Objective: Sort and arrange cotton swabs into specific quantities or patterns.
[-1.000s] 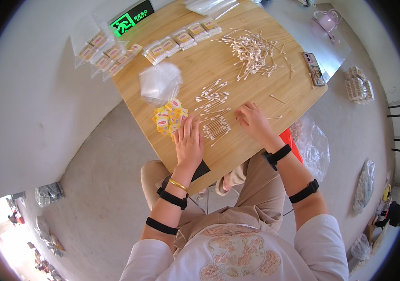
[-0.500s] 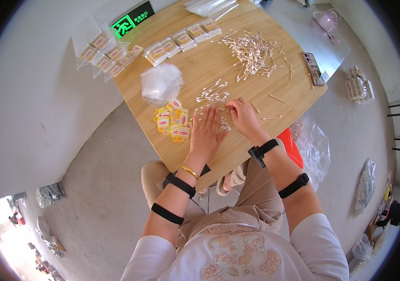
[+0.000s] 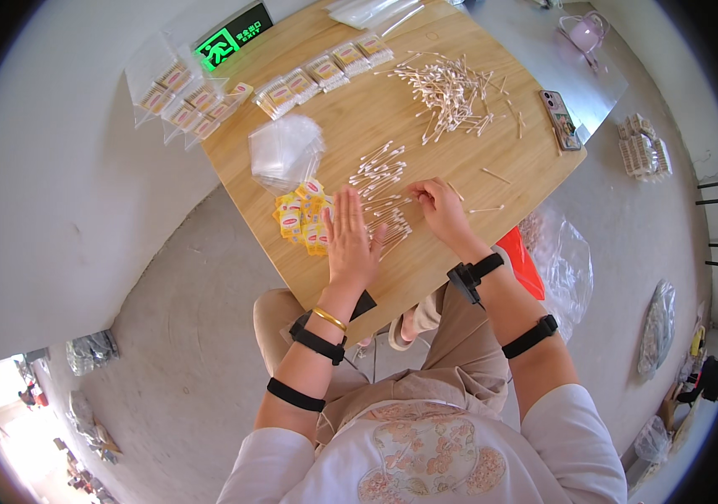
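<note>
My left hand [image 3: 351,241] lies flat with fingers stretched out, between the yellow-and-white paper cards [image 3: 296,220] and a loose row of cotton swabs [image 3: 393,223]. It covers part of the cards and some swab ends. Just right of that row is my right hand [image 3: 441,210], its fingers curled together and the fingertips close to the swab tips. Whether anything is pinched in them is hidden. Beyond both hands lies another small group of cotton swabs [image 3: 378,168]. A large heap of cotton swabs [image 3: 455,97] is spread farther back on the wooden table [image 3: 351,126].
Clear plastic bags [image 3: 286,151] lie stacked beyond the cards. A row of filled swab packs [image 3: 325,71] runs along the back left, with more bagged packs [image 3: 178,97] at the left edge. A phone [image 3: 561,120] rests near the right edge. Stray swabs [image 3: 496,175] lie nearby.
My left hand has slid left, off the swabs and partly over the cards, uncovering more of the row. My right hand has barely moved and its fingers remain curled.
</note>
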